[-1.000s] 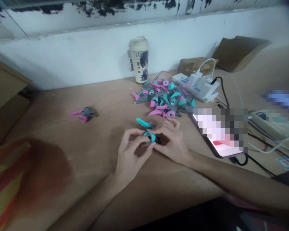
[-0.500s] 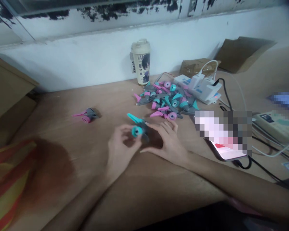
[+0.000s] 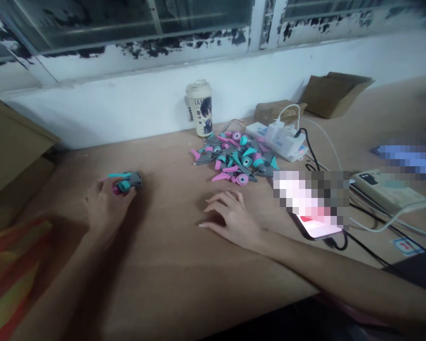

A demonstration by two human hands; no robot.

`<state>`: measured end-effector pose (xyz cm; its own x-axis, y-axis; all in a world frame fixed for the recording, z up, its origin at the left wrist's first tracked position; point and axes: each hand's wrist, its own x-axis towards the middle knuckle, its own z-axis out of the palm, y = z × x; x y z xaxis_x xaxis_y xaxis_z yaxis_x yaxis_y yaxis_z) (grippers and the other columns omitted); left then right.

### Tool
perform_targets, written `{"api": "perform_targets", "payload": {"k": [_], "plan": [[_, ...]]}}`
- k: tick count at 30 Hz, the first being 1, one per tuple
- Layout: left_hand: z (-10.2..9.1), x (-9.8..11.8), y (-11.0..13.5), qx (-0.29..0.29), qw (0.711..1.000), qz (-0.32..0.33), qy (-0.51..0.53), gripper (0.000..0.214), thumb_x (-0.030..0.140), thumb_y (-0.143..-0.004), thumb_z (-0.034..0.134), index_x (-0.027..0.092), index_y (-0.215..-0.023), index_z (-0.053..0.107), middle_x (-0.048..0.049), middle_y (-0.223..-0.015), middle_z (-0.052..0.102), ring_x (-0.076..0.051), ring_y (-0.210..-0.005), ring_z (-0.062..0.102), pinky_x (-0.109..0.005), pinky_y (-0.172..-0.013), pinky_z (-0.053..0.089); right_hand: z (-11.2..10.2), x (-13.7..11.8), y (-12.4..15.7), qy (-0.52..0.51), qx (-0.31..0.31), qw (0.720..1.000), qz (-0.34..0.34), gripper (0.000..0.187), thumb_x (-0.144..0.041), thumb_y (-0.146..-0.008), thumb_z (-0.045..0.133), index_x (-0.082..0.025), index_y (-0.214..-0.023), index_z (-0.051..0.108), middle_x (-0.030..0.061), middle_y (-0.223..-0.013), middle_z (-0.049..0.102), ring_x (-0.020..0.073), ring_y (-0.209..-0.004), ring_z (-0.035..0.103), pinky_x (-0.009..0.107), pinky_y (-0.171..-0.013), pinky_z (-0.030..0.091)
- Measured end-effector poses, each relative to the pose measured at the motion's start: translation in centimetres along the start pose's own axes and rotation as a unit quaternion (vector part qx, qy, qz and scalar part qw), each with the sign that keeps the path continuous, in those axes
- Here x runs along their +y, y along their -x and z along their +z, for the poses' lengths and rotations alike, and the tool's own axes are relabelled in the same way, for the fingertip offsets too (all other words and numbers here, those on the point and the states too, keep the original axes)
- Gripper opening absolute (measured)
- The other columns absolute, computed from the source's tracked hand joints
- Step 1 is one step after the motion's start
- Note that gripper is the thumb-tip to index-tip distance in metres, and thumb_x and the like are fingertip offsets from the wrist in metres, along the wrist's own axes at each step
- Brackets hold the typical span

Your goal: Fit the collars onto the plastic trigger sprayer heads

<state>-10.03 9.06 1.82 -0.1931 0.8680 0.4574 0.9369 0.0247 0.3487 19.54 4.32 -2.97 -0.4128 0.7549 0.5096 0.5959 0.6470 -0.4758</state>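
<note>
At the left of the table, my left hand [image 3: 105, 202] is closed around a teal-and-grey trigger sprayer head [image 3: 125, 184]. Just below and behind it shows the pink collar of a pink-and-grey sprayer head [image 3: 117, 189], mostly covered by the teal one and my fingers. My right hand [image 3: 230, 217] lies low over the middle of the table, palm down, fingers apart and holding nothing. Beyond its fingertips is a heap of pink, teal and grey sprayer heads [image 3: 234, 158].
A coffee tumbler [image 3: 200, 111] stands behind the heap by the wall. To the right are a power strip [image 3: 287, 142] with chargers, a lit phone [image 3: 321, 227], cables and a pale power bank [image 3: 390, 189]. Cardboard [image 3: 17, 137] stands at the left; red-yellow material [image 3: 14, 270] lies nearer.
My left hand has carried the teal sprayer head leftward to the pink one. My right hand has let go of it and stays near the middle. The view has tilted up slightly.
</note>
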Motion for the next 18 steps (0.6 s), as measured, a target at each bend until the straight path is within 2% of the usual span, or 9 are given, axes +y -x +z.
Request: {"api": "perform_targets", "payload": {"k": [2, 3, 5, 9, 11, 12, 15, 18], "plan": [[0.6, 1.7, 0.4, 0.062, 0.996, 0.039, -0.053, 0.035, 0.032, -0.075, 0.059, 0.015, -0.106, 0.059, -0.0093, -0.114, 0.055, -0.037, -0.116, 0.044, -0.054, -0.094, 0.033, 0.1, 0.0, 0.1, -0.006, -0.016, 1.0, -0.004, 0.025, -0.042, -0.083, 0.058, -0.019, -0.091, 0.061, 0.0067, -0.104, 0.061, 0.0207, -0.103, 0.053, 0.039, -0.091, 0.035], [0.9, 2.8, 0.7, 0.062, 0.995, 0.058, -0.054, 0.031, 0.032, -0.076, 0.059, 0.017, -0.103, 0.061, -0.0082, -0.111, 0.056, -0.033, -0.113, 0.047, -0.05, -0.096, 0.034, 0.1, 0.0, 0.1, -0.011, -0.024, 1.0, -0.005, 0.022, -0.04, -0.084, 0.057, -0.019, -0.09, 0.061, 0.0067, -0.104, 0.061, 0.0204, -0.102, 0.053, 0.037, -0.088, 0.037], [1.9, 5.7, 1.3, -0.009, 0.989, 0.149, -0.014, 0.022, 0.031, -0.083, 0.053, 0.019, -0.1, 0.061, -0.0055, -0.102, 0.059, -0.024, -0.105, 0.052, -0.041, -0.095, 0.039, 0.1, -0.1, 0.2, -0.029, -0.04, 0.999, -0.012, 0.018, -0.035, -0.085, 0.056, -0.019, -0.088, 0.062, 0.0063, -0.102, 0.061, 0.0193, -0.099, 0.053, 0.035, -0.084, 0.04], [4.2, 12.8, 2.1, -0.126, 0.949, 0.283, 0.063, 0.022, 0.032, -0.087, 0.049, 0.022, -0.103, 0.06, -0.0047, -0.105, 0.056, -0.02, -0.095, 0.056, -0.035, -0.087, 0.044, 0.2, -0.3, 0.0, -0.079, -0.04, 0.996, -0.032, 0.011, -0.025, -0.085, 0.056, -0.017, -0.083, 0.063, 0.006, -0.095, 0.062, 0.0176, -0.095, 0.054, 0.032, -0.083, 0.044], [5.5, 15.8, 2.0, -0.156, 0.916, 0.36, 0.081, 0.023, 0.03, -0.087, 0.05, 0.02, -0.106, 0.059, -0.0055, -0.105, 0.055, -0.019, -0.097, 0.055, -0.032, -0.087, 0.044, 0.1, -0.4, -0.1, -0.108, -0.033, 0.993, -0.024, 0.009, -0.022, -0.084, 0.057, -0.016, -0.08, 0.063, 0.0045, -0.087, 0.064, 0.0157, -0.089, 0.057, 0.029, -0.08, 0.045], [6.1, 17.0, 1.8, -0.152, 0.904, 0.393, 0.075, 0.025, 0.03, -0.085, 0.053, 0.018, -0.107, 0.058, -0.0065, -0.104, 0.055, -0.02, -0.098, 0.054, -0.032, -0.087, 0.043, 0.1, -0.5, -0.1, -0.123, -0.03, 0.992, -0.016, 0.01, -0.022, -0.084, 0.057, -0.016, -0.078, 0.062, 0.0033, -0.083, 0.064, 0.0144, -0.084, 0.058, 0.027, -0.077, 0.046], [7.9, 19.2, 1.1, -0.162, 0.86, 0.483, 0.039, 0.038, 0.041, -0.077, 0.062, 0.016, -0.105, 0.057, -0.0086, -0.103, 0.056, -0.024, -0.098, 0.052, -0.038, -0.088, 0.04, 0.0, -0.7, 0.0, -0.165, -0.019, 0.986, -0.021, 0.011, -0.023, -0.083, 0.058, -0.016, -0.075, 0.061, 0.0001, -0.072, 0.063, 0.0108, -0.07, 0.057, 0.023, -0.067, 0.046], [9.3, 20.0, 0.6, -0.165, 0.847, 0.505, 0.025, 0.035, 0.043, -0.077, 0.06, 0.015, -0.098, 0.058, -0.0084, -0.096, 0.057, -0.024, -0.094, 0.053, -0.038, -0.086, 0.039, -0.1, -1.0, 0.0, -0.194, 0.004, 0.98, -0.055, 0.008, -0.022, -0.083, 0.058, -0.016, -0.077, 0.061, -0.0011, -0.069, 0.062, 0.0093, -0.066, 0.056, 0.021, -0.064, 0.045]]}}
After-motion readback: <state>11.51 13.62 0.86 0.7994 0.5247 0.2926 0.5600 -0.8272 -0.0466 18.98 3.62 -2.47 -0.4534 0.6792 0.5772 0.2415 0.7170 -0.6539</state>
